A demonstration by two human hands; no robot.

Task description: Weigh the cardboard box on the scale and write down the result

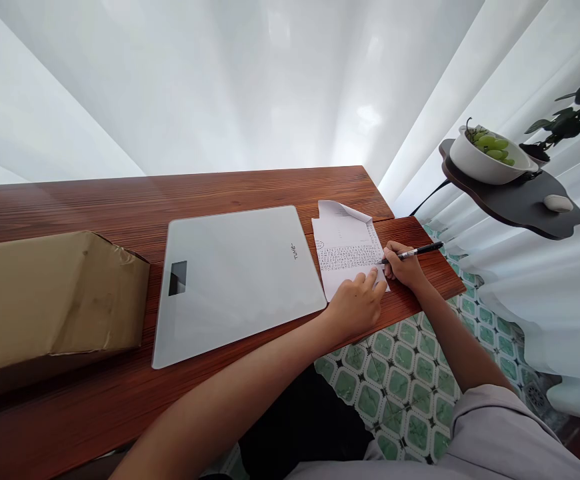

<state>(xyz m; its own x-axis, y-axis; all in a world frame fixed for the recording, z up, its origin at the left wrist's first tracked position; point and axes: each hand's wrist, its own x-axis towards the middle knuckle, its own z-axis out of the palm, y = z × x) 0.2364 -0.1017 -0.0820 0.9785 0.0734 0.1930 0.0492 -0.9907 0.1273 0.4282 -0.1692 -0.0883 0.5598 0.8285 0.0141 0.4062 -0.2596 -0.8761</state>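
Two hands are seen at the table's 3 o'clock end. Right hand (pixel 404 268) is closed around a black pen (pixel 413 253), tip on a printed paper sheet (pixel 346 252). Left hand (pixel 357 303) is pressed flat, holding nothing, on the sheet's 6 o'clock edge. White scale (pixel 235 280) lies at the sheet's 9 o'clock, cardboard box (pixel 53 293) beyond

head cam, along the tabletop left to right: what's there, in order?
Cardboard box → glass scale → paper sheet, pinned by the left hand → right hand holding a pen.
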